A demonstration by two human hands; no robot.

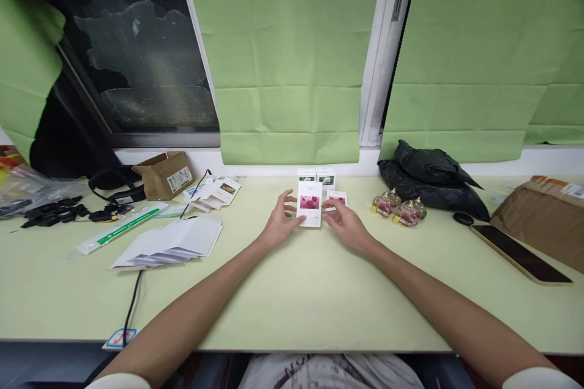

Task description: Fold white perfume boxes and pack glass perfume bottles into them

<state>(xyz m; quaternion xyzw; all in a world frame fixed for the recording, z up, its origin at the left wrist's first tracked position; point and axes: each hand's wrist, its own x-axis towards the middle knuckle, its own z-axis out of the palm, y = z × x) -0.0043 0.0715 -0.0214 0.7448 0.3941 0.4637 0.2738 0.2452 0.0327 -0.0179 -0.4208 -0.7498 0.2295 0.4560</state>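
A small white box (310, 214) with a pink flower picture is upright in front of me. My left hand (281, 223) grips its left side, the thumb lying over the front face and the fingers partly curled behind. At the box's right edge is my right hand (347, 226), fingers apart and fingertips close to or touching that edge. Just behind the right fingers stands another white box with a pink picture (337, 196). White boxes with white-flower pictures (326, 180) stand farther back, by the wall.
Folded white cartons (176, 242), flat printed boxes (216, 193), a cable (133, 301) and a brown carton (166, 175) lie left. To the right are ornate small bottles (399, 208), black plastic bags (431, 179), a phone (520, 253) and a brown package (542, 219).
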